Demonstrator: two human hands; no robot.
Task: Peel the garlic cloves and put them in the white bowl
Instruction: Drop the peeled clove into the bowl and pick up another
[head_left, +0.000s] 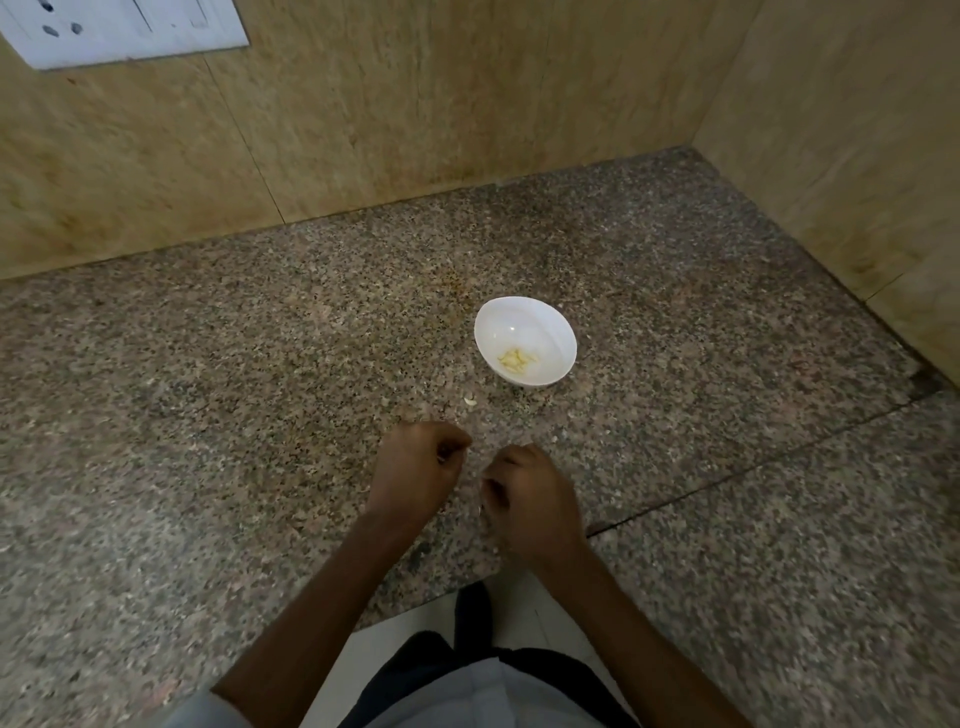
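Note:
A white bowl (524, 340) stands on the granite counter (208, 415) with several peeled garlic cloves (515, 360) lying in its bottom. One small pale garlic piece (470, 400) lies loose on the counter just left of the bowl's near side. My left hand (415, 470) and my right hand (524, 499) hover close together in front of the bowl, both with fingers curled inward. Whatever the fingers pinch is hidden inside the hands. The two hands are a small gap apart.
Beige stone walls close the counter at the back and on the right, forming a corner. A white switch plate (124, 28) is on the back wall at upper left. The counter's front edge (415, 603) runs just below my wrists.

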